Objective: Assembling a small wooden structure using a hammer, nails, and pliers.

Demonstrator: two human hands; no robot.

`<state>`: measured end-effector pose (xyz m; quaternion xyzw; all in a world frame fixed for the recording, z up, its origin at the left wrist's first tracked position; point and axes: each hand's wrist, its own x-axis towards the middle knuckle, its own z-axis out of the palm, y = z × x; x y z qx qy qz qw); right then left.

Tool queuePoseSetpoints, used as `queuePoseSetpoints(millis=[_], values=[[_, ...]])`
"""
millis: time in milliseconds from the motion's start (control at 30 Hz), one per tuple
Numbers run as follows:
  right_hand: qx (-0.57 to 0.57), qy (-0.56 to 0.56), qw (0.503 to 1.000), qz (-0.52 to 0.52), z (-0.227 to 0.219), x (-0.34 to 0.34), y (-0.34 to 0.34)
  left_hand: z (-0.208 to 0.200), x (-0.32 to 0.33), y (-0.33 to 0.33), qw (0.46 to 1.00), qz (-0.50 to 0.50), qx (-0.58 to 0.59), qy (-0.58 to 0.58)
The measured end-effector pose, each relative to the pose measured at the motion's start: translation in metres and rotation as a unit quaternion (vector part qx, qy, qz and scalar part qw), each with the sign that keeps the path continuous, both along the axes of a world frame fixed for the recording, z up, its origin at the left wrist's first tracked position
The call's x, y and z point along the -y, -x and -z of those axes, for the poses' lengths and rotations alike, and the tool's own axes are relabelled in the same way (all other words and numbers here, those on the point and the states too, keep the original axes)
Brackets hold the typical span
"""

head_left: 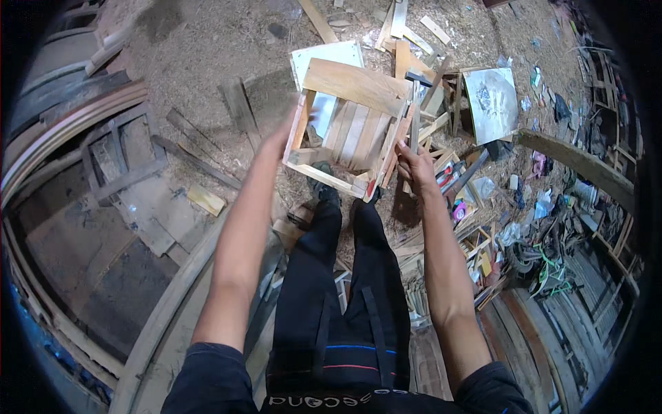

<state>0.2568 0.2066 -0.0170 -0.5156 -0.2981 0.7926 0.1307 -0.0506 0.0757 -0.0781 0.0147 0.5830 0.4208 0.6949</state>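
Note:
An open wooden box frame (355, 79) of pale boards, with slats across part of its inside, is in front of my legs. My left hand (280, 134) is at its left side, blurred by motion, and its fingers are partly hidden there. At the opposite side my right hand (416, 168) is closed around the handle of a hammer (418, 78). The hammer points away from me, its dark head near the frame's far right corner. A red-ended piece (370, 190) shows at the frame's near right corner.
Loose boards and offcuts (434, 31) lie beyond the frame on sawdust-covered ground. A whitish panel (491, 103) leans at the right, near a long beam (576, 162). Scrap wood and litter (545, 262) heap up on the right. Curved timbers (76, 138) and an old wooden frame (121, 152) are on the left.

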Motion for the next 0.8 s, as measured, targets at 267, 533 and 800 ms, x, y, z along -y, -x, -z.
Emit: queuePoseSetpoints(millis=[267, 533, 800], values=[[0.111, -0.008, 0.994, 0.017, 0.006, 0.012, -0.028, -0.054, -0.002, -0.064, 0.994, -0.105, 0.026, -0.026], [0.063, -0.025, 0.998, 0.017, -0.004, 0.02, -0.008, -0.043, 0.021, -0.082, 0.989, -0.077, -0.111, -0.057], [0.081, -0.098, 0.992, 0.019, -0.036, -0.007, 0.025, -0.065, -0.001, -0.074, 0.966, -0.026, -0.251, -0.051]])
